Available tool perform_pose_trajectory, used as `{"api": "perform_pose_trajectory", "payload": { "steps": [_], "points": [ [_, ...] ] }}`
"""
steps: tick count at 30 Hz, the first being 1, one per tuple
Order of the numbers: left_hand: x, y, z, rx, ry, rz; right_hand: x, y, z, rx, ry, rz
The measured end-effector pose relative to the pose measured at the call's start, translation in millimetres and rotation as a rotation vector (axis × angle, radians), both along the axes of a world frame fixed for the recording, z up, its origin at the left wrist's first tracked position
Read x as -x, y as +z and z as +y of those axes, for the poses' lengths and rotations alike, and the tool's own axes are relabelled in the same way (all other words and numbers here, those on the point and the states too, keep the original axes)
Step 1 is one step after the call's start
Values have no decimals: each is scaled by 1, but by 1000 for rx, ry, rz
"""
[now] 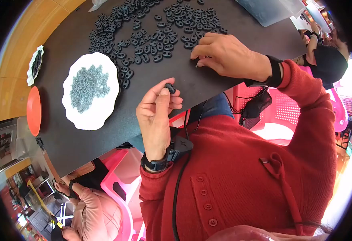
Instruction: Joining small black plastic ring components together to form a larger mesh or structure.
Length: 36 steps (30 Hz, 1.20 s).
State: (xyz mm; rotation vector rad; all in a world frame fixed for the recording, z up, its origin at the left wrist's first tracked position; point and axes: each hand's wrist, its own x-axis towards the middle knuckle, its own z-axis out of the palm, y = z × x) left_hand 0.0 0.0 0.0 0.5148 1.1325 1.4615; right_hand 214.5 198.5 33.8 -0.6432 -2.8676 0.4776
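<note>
Head view: small black piece pinched in left hand

Gripping the piece between thumb and fingertips of the left hand, over the near edge of the dark table. Resting the right hand low at the tabletop, fingers curled and thumb close to forefinger, just beside the loose black pieces; cannot tell about anything held there, with fingertips too small to read. Spread across the far side of the table, many more such pieces, two-holed. To the left, a wavy-edged white plate heaped with small grey screws. Farther left, an orange plate and a smaller white dish of dark bits. At upper right, a clear plastic box.
</note>
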Motion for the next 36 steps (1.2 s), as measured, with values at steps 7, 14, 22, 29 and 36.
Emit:
{"api": "perform_pose_trajectory", "payload": {
  "steps": [7,14,22,29,36],
  "points": [
    [-4,5,5,24,4,109,7,9,-5,75,12,78],
    [-5,1,2,-31,62,33,23,30,-47,487,102,385],
    [-15,0,-4,-96,96,27,19,25,-69,269,34,501],
    [-26,3,-10,-99,142,160,14,22,-75,276,10,524],
    [-37,8,-8,-53,157,154,2,21,-83,762,-230,439]
  ]
}}
